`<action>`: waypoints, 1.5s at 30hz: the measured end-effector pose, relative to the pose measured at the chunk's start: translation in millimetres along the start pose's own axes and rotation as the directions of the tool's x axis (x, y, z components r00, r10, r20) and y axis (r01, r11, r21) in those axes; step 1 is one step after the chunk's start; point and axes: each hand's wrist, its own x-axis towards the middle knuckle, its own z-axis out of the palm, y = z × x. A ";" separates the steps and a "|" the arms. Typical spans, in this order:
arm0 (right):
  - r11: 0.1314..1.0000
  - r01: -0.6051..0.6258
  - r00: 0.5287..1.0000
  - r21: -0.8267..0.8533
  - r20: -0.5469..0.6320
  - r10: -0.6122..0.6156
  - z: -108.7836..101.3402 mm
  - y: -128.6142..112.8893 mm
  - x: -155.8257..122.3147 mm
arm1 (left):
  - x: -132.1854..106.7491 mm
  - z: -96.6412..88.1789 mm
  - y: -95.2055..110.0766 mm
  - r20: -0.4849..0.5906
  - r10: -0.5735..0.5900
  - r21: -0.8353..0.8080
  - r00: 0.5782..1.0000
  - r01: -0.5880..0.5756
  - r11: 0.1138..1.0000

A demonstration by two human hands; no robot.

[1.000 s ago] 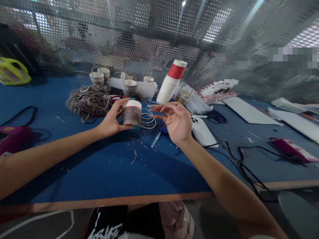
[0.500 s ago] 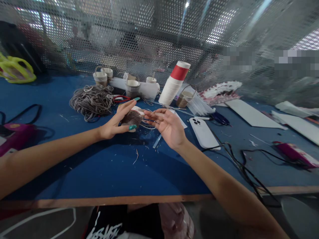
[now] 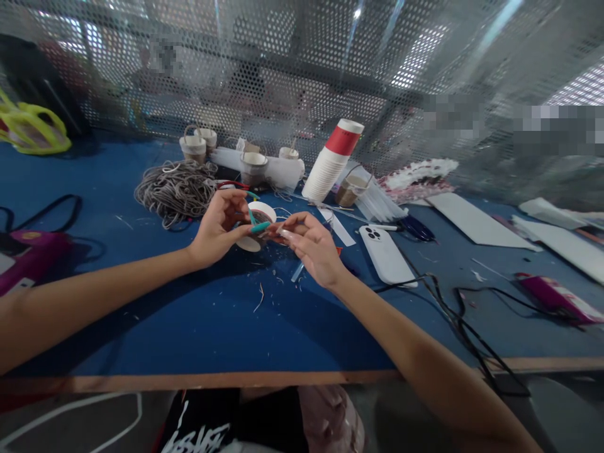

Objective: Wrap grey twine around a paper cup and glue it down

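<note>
There is one wrapped cup near centre and five small cups between ten and two o'clock. There are also one cup stack, one cord heap, one white phone and two purple devices.

Can see a blue surface spreading beneath and around the left grip, with brown edging on the near side. Past the left grip, can see a tall grey perforated screen, with a bright light high to the right. Low and well right, can make out a rounded grey shape, perhaps a seat.
</note>
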 end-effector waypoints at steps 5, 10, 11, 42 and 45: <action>1.000 -0.011 1.000 0.000 0.012 0.011 -0.5 3.0 0.5 | -0.1 -1.3 -1.1 0.051 -0.006 -0.023 0.999 0.007 1.000; 0.998 -0.046 0.999 0.049 0.005 0.046 1.9 -1.8 -1.6 | 0.0 -2.1 -1.1 0.083 0.039 0.055 0.996 -0.044 0.998; 0.997 -0.054 0.999 0.060 0.005 0.054 2.5 -2.9 -1.9 | -0.1 -1.7 -1.3 0.076 0.061 0.060 0.995 -0.065 0.996; 1.000 0.023 0.999 0.021 0.037 -0.024 4.2 2.6 -7.0 | 1.1 -0.6 -0.9 -0.033 0.163 0.144 0.986 -0.157 0.977; 0.999 0.031 0.999 0.027 0.036 -0.032 3.6 3.1 -7.8 | 1.7 -1.2 0.1 -0.006 0.164 0.131 0.986 -0.162 0.978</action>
